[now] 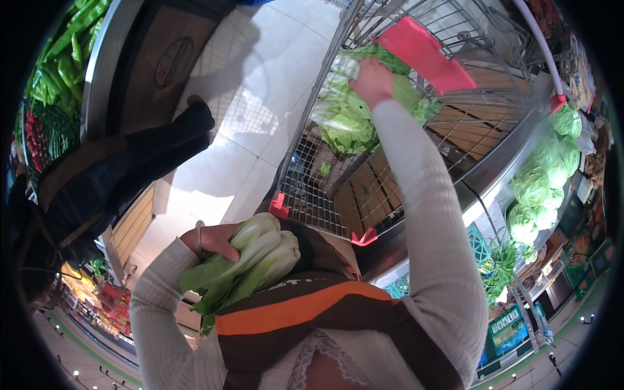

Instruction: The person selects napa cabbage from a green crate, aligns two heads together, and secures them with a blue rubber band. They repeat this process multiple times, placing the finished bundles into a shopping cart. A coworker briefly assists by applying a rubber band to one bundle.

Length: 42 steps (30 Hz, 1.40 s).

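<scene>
My left hand [217,243] clasps several pale-stemmed Chinese cabbages [265,248] against my apron [302,307], their white bases up and their green leaves hanging down. Ahead of me is a wire shopping cart [312,195] with more leafy Chinese cabbages [351,117] piled in its far part. My right hand [373,80] reaches into the cart, its fingers curled on the white base of one of these heads. The fingertips are partly hidden. A small loose leaf [325,168] lies at the bottom of the cart.
A red plastic panel [421,51] is fixed across the cart's far end. Round cabbages [541,180] line a metal-edged display on the right. At left, a person in dark clothes [122,165] stands by a stand of green peppers [63,63]. Pale floor tiles [263,97] lie between.
</scene>
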{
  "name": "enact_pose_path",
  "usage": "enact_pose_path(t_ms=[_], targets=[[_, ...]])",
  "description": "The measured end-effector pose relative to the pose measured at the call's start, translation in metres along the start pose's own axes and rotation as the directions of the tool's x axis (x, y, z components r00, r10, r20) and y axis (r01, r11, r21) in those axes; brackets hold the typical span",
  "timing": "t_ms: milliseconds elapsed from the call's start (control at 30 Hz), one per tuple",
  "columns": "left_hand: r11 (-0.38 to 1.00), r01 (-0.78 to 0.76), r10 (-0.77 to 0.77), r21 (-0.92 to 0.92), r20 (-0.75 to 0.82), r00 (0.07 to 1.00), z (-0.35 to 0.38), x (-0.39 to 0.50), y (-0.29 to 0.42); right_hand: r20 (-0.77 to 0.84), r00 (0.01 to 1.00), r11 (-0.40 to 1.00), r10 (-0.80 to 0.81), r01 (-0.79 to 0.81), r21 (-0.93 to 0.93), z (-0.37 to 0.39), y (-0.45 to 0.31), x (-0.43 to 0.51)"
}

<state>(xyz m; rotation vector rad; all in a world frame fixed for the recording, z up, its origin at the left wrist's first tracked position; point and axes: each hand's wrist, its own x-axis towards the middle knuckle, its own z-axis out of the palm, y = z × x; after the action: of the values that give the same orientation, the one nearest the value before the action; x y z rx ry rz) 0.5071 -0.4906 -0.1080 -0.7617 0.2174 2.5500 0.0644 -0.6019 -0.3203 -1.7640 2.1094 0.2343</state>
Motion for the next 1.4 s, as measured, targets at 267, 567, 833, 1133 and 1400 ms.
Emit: enact_pose_path(t_ms=[267,567,833,1133,1400], targets=[[1.000,-0.002,0.002,-0.011,0.055,0.998,0.002,0.011,0.017,0.196,0.956,0.972,-0.218,0.196,0.127,0.015,-0.042,-0.146],[0.999,0.027,-0.026,-0.023,0.031,0.999,0.012,0.015,0.024,0.491,0.800,0.877,-0.344,0.460,-0.135,0.084,-0.082,-0.085],[0.999,0.035,-0.035,0.020,0.015,0.999,0.019,0.010,0.029,0.118,0.929,0.916,-0.350,0.313,0.249,0.052,-0.061,-0.135],[0.980,0.090,-0.129,0.178,0.221,0.967,0.022,0.033,0.049,-0.272,0.961,0.794,0.060,0.119,0.597,-0.090,-0.016,-0.290],[0.950,0.185,-0.238,0.253,0.199,0.951,0.068,0.075,0.068,-0.135,0.795,0.293,0.592,-0.056,0.955,-0.135,0.020,-0.438]])
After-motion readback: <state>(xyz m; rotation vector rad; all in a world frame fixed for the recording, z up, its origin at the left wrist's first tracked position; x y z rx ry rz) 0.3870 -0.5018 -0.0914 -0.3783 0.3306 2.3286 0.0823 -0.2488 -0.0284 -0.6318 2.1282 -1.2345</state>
